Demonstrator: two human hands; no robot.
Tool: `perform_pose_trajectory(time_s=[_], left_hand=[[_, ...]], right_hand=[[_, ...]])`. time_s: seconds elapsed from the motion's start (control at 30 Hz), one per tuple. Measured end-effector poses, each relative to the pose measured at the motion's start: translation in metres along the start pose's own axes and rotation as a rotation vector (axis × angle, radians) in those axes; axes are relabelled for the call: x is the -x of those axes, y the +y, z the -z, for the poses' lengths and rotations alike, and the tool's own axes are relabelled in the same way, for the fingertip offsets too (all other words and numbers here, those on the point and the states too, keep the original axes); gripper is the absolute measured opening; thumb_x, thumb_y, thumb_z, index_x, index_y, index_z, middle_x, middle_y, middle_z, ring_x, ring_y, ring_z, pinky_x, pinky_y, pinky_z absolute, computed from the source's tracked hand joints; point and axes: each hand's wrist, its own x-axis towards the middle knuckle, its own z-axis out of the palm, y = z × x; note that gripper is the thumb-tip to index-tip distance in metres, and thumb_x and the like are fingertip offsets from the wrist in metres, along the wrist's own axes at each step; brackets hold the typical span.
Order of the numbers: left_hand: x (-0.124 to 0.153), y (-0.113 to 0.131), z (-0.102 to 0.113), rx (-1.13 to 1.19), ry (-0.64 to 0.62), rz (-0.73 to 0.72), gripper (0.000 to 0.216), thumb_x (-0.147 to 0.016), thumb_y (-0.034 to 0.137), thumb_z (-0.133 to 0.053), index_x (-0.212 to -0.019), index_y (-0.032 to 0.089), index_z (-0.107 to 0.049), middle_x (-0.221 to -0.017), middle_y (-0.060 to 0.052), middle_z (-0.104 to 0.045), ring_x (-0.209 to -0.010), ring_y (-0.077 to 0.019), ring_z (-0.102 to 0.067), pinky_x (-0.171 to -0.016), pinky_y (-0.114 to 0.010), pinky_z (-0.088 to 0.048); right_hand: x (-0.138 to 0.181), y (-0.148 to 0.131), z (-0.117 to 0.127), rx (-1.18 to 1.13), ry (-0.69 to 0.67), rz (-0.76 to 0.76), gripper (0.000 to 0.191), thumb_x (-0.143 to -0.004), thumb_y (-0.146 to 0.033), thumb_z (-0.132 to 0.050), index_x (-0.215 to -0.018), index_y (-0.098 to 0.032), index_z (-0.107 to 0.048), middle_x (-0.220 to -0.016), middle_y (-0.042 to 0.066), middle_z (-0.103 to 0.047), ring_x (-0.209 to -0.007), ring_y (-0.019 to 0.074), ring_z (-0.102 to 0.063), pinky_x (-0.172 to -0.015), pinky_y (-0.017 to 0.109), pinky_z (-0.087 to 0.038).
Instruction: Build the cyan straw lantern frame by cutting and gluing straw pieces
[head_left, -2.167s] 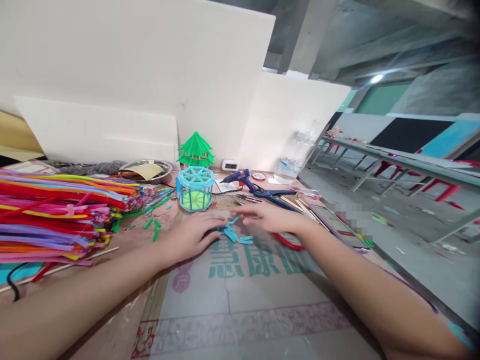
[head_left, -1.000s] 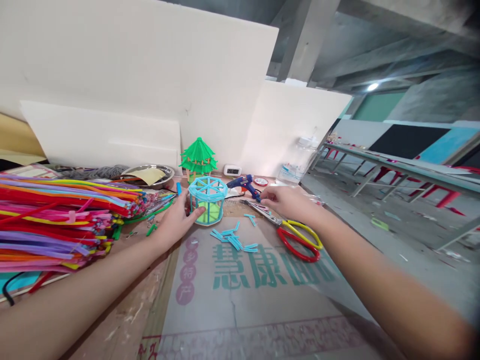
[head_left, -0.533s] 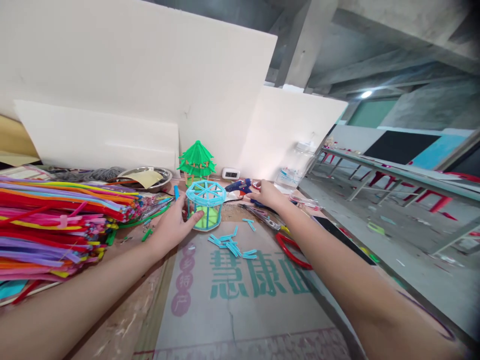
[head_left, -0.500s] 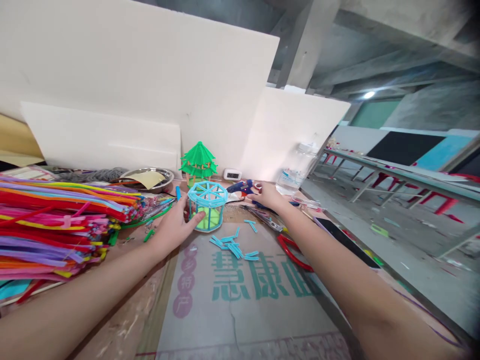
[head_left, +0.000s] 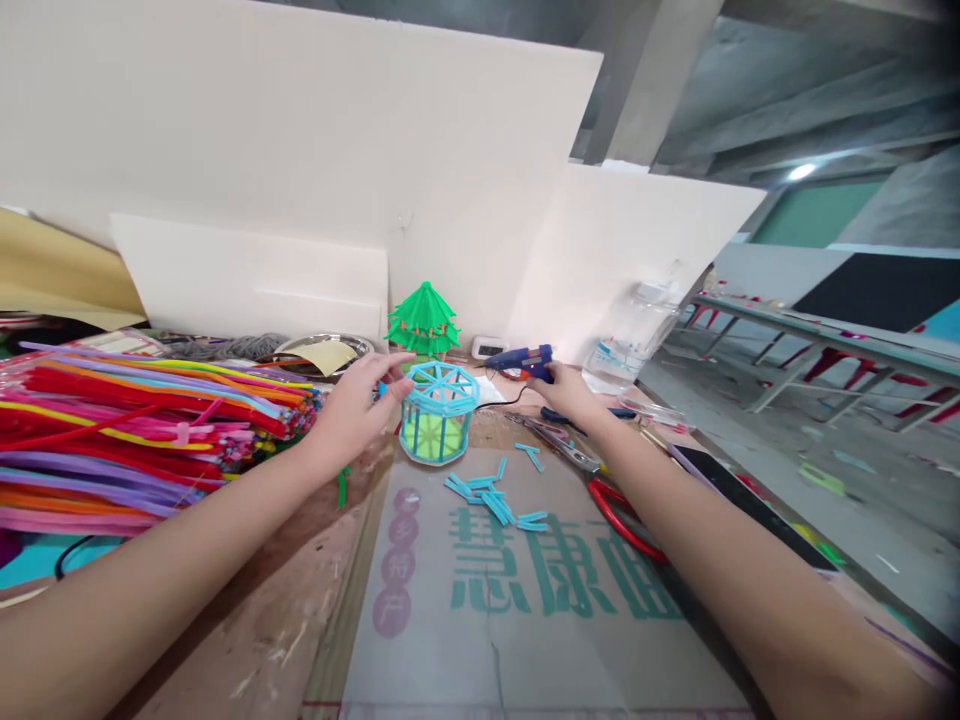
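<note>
A small light-blue cage-like model (head_left: pixel 438 412) with a spoked round top and green inside stands on the cardboard. My left hand (head_left: pixel 352 410) is at its left side, fingers curled, fingertips touching the top rim. My right hand (head_left: pixel 566 390) is closed on a blue glue gun (head_left: pixel 521 360) lifted just behind the model. Several short light-blue cut pieces (head_left: pixel 495 495) lie scattered in front of the model.
A thick bundle of coloured pipe cleaners (head_left: pixel 142 430) fills the left. A green pagoda model (head_left: pixel 424 320), a metal dish (head_left: pixel 322 350), a small clock (head_left: pixel 489 348) and a water bottle (head_left: pixel 630 340) stand by white boards. Red-handled scissors (head_left: pixel 600 480) and a dark phone (head_left: pixel 742 505) lie right.
My right hand has picked the glue gun up off the table. My left hand shifted from the model's side up to its top rim. The view moved slightly left.
</note>
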Motion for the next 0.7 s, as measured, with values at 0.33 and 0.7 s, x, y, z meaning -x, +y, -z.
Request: perform_pose_trajectory(time_s=[0.33,0.7], left_hand=[[-0.013,0.017,0.019,0.035,0.015,0.162,0.026,-0.081,0.039,-0.058,-0.083,0.017,-0.072,-0.089,-0.005,-0.066,-0.088,-0.0203,-0.061,-0.082,-0.032,-0.048],[-0.01,0.088,0.055,0.254,-0.467,0.056,0.048,-0.09,0.051,-0.037,-0.072,0.019,-0.068,-0.079,-0.003,-0.069,-0.078,-0.0192,-0.062,-0.074,-0.03,-0.048]], right_hand=[[0.035,-0.034,0.029,-0.403,0.077,0.023,0.032,-0.076,-0.039,-0.061,-0.093,-0.012,-0.063,-0.087,0.009,-0.07,-0.077,0.0203,-0.062,-0.07,0.032,-0.047],[0.054,-0.048,0.052,-0.379,0.049,-0.022,0.029,-0.081,-0.042,-0.057,-0.071,-0.015,-0.063,-0.065,0.006,-0.068,-0.06,0.0164,-0.06,-0.062,0.028,-0.046]])
